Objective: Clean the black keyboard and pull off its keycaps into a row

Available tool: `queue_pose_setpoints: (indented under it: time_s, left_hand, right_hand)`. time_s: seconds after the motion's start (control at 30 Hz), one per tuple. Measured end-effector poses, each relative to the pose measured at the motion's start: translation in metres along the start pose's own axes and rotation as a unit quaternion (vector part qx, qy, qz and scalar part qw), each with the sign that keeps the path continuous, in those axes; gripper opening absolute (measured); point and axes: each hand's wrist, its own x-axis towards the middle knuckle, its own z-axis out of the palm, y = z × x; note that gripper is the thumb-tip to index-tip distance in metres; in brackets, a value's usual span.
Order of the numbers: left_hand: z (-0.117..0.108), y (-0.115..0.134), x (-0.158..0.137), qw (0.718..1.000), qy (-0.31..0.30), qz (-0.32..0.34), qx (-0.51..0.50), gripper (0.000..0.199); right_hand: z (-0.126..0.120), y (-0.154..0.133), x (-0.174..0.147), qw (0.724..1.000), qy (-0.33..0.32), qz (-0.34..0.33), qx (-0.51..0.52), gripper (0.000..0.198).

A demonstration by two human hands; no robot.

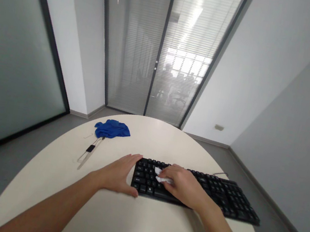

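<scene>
A black computer keyboard (142, 189) lies across the pale round table, its right end reaching over near the table's edge. My left hand (118, 174) braces its left end, thumb at the near corner and fingers at the far corner. Pressed onto the keys left of the middle, my right hand (183, 185) is closed on a crumpled white tissue (163, 179). Parts of the tissue stick out past the fingertips; the rest is hidden under the hand.
A bunched blue cloth (112, 129) sits at the table's far left. Nearer me is a slim metal tool with a black band (90, 148), its exact kind unclear. The keyboard's cable (221, 173) shows behind it. Glass partitions stand beyond the table (125, 222).
</scene>
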Motion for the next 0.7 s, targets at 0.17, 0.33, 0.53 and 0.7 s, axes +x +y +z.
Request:
queue_pose_setpoints:
  time_s: [0.17, 0.33, 0.53, 0.7]
  left_hand:
    - [0.001, 0.0, 0.0, 1.0, 0.006, 0.005, -0.002, 0.119]
    - [0.001, 0.003, 0.001, 1.0, 0.001, 0.0, -0.004, 0.121]
    - [0.0, 0.006, 0.002, 1.0, 0.002, -0.002, -0.006, 0.12]
    - [0.001, 0.004, 0.002, 1.0, 0.005, 0.004, -0.005, 0.12]
  right_hand:
    - [0.0, 0.006, -0.003, 0.994, 0.053, 0.076, 0.058, 0.028]
    - [0.006, 0.015, -0.001, 0.985, 0.115, 0.104, 0.07, 0.017]
    - [0.021, 0.019, 0.003, 0.988, 0.141, 0.065, 0.016, 0.023]
    - [0.025, 0.019, 0.004, 0.987, 0.129, 0.093, 0.023, 0.022]
